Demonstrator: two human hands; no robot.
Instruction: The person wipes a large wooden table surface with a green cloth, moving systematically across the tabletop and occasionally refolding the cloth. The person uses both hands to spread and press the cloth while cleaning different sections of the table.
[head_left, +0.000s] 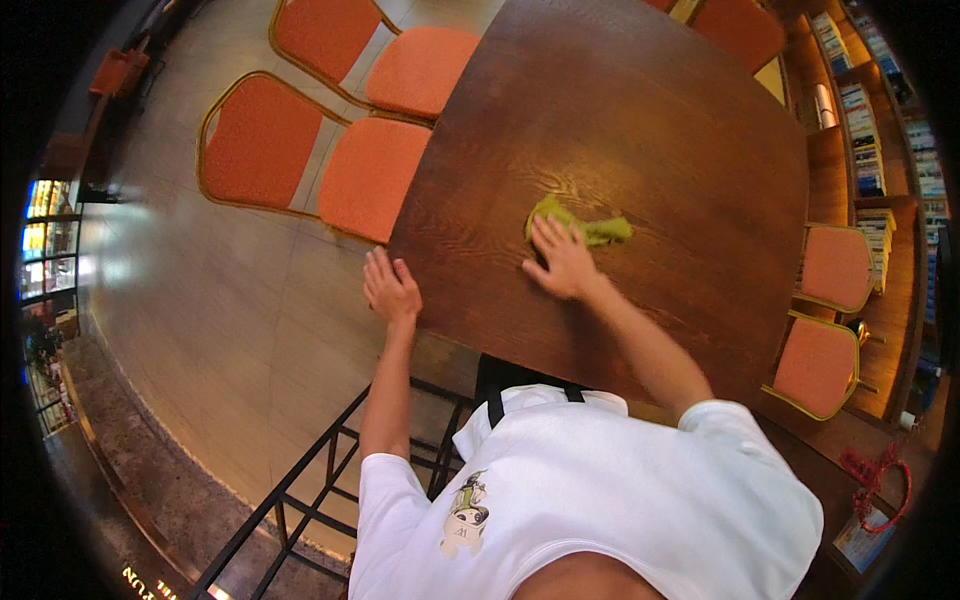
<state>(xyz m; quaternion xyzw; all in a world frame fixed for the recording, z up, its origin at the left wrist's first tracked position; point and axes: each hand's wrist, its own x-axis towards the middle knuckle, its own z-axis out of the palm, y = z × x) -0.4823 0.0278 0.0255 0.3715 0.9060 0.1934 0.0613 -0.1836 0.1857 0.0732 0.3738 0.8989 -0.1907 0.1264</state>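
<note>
A green cloth (551, 214) lies bunched on the dark wooden table (637, 127), with one end stretching to the right. My right hand (561, 259) presses down on its left part, fingers spread and palm low over the wood. At the table's left edge, near the corner, is my left hand (392, 285); it holds nothing, and its fingers point away from me. Whether the left palm touches the edge is hard to tell.
Orange padded chairs (375, 180) with gold-coloured frames stand along the table's left side, others (817, 364) at the right. Bookshelves (832, 165) line the right. A black metal railing (300, 502) runs at the lower left, beside me.
</note>
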